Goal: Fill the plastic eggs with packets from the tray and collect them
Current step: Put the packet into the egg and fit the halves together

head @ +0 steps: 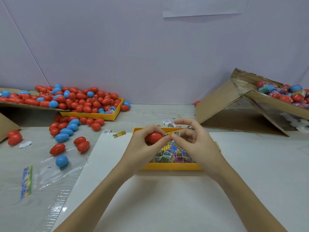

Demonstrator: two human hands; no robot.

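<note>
My left hand (142,146) grips a red plastic egg (153,137) above the yellow tray (170,166) in the middle of the table. My right hand (192,139) pinches a small yellow packet (173,133) at the egg's right end. The tray holds several coloured packets (172,154). Whether the egg is split open is hidden by my fingers.
A pile of red and blue eggs (75,101) fills a second yellow tray (100,116) and cardboard at the back left, with loose eggs (66,131) spilled in front. A tilted cardboard box (234,106) at the right holds wrapped eggs (284,94). Plastic bags (55,173) lie at front left.
</note>
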